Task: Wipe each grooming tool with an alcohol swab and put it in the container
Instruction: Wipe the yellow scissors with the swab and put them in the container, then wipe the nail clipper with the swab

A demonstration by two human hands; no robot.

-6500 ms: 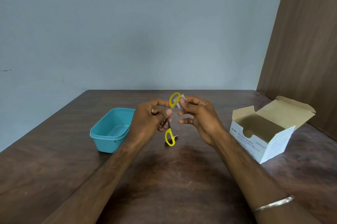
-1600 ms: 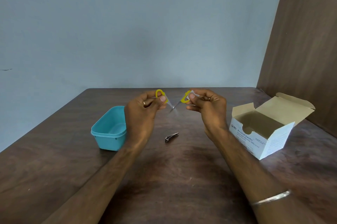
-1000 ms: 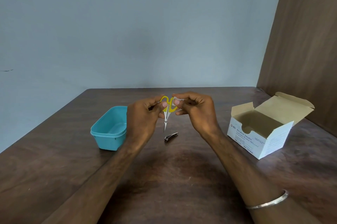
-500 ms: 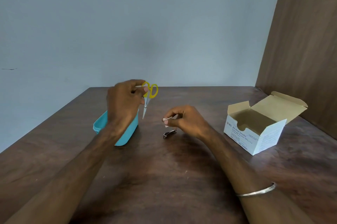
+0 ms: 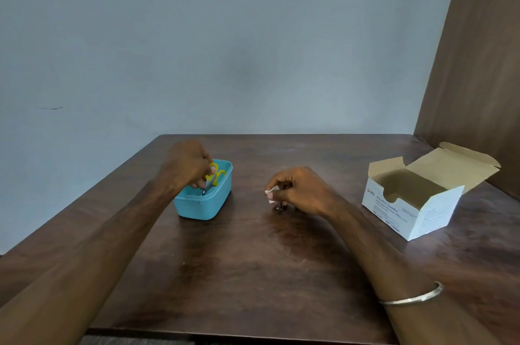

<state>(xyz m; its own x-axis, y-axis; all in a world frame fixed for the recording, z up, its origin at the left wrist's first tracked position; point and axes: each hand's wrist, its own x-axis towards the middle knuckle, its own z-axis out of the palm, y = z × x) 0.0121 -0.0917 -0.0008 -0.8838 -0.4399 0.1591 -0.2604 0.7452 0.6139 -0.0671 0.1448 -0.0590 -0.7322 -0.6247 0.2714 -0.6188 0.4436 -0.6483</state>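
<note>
My left hand holds small scissors with yellow handles inside the blue plastic container, blades pointing down toward its bottom. My right hand rests low on the table and pinches a white alcohol swab between thumb and fingers. A metal nail clipper lies on the table directly under that hand, mostly hidden by the fingers.
An open cardboard box of alcohol swabs stands at the right with its lid flap up. The dark wooden table meets a grey wall at the back and a brown wooden panel at the right.
My left hand carried the scissors left and down into the blue container. My right hand, with the swab, dropped onto the table over the nail clipper. The view shifted left.
</note>
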